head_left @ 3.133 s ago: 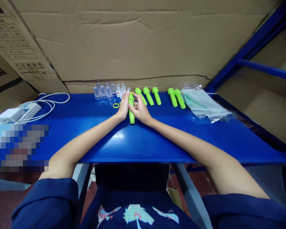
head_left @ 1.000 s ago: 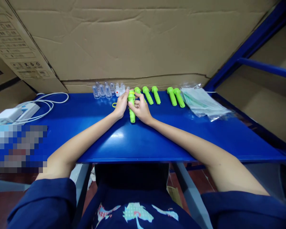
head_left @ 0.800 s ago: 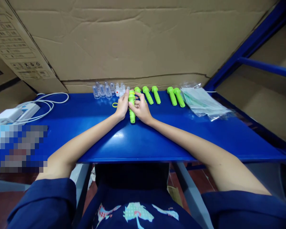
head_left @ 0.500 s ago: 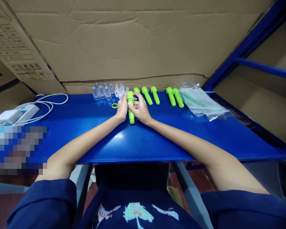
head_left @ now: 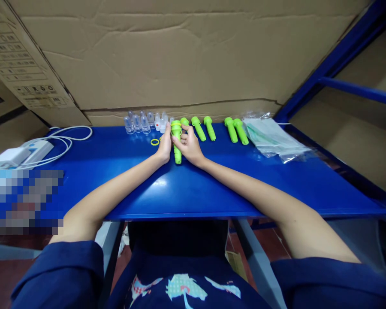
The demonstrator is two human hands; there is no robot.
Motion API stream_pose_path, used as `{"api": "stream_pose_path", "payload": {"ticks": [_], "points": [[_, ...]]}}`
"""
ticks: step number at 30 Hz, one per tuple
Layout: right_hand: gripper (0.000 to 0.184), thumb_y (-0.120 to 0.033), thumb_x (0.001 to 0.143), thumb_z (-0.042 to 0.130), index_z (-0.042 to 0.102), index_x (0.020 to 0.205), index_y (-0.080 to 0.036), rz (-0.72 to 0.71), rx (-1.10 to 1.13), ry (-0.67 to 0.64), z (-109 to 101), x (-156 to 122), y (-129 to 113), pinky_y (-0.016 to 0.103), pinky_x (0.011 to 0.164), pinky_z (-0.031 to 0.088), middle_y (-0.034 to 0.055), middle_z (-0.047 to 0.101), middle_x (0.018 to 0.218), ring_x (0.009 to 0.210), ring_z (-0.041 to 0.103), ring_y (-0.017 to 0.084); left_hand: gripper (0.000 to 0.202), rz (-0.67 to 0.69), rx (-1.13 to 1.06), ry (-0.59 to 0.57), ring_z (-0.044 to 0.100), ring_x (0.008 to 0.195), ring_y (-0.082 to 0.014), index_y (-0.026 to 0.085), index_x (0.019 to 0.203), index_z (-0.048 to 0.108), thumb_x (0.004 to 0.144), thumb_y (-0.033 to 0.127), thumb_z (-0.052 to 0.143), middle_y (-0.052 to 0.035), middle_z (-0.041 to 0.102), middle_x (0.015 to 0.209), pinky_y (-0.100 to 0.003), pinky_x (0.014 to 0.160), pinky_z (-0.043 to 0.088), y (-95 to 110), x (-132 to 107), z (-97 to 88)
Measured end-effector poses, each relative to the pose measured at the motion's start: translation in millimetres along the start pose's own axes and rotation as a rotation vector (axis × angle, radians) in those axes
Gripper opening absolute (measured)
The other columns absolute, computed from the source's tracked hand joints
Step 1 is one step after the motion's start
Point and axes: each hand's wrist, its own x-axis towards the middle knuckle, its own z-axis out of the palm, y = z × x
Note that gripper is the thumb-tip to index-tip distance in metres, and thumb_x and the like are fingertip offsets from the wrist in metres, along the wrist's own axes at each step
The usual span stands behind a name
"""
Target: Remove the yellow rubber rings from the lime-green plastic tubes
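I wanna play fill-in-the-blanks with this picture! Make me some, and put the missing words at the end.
The right hand holds a tube that is bright ____.
A thin ring lies on the ____ table.
The clear plastic pieces stand to the ____ of that tube.
Seen from here, the clear bag lies toward the table's ____ end.

Missing words: green; blue; left; right.

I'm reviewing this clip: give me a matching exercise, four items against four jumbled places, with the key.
Items
1. held green tube
2. clear domed pieces
3. plastic bag
4. white boxy adapter

Places
A. at the left end of the blue table
B. between left hand and right hand
C. to the right of the row of other green tubes
D. upright in a cluster near the cardboard

Pairs: 1-B, 2-D, 3-C, 4-A
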Motion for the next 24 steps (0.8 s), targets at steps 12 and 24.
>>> {"api": "stream_pose_path", "payload": {"ticks": [12,24], "points": [[0.07,-0.062,0.1,0.053,0.03,0.156,-0.026,-0.082,-0.092,-0.013,-3.2,-3.2,-16.4,0.044,0.074,0.066,0.0087,0.066,0.1,0.077,0.071,0.022,0.042,-0.07,-0.051,-0.079,0.078,0.1,-0.026,0.015,0.11,0.07,0.104,0.051,0.05,-0.0122,0.079,0.098,-0.039,0.096,0.062,14.4,-1.6,3.9],[0.071,-0.073,0.096,0.052,0.032,0.145,-0.027,-0.064,-0.04,-0.012,-3.5,-7.1,-15.9,0.046,0.078,0.066,0.0125,0.066,0.114,0.091,0.075,0.025,0.041,-0.118,-0.055,-0.076,0.078,0.096,-0.0223,0.015,0.107,0.069,0.105,0.051,0.049,-0.0084,0.079,0.091,-0.033,0.095,0.061,17.7,-8.7,7.1]]}}
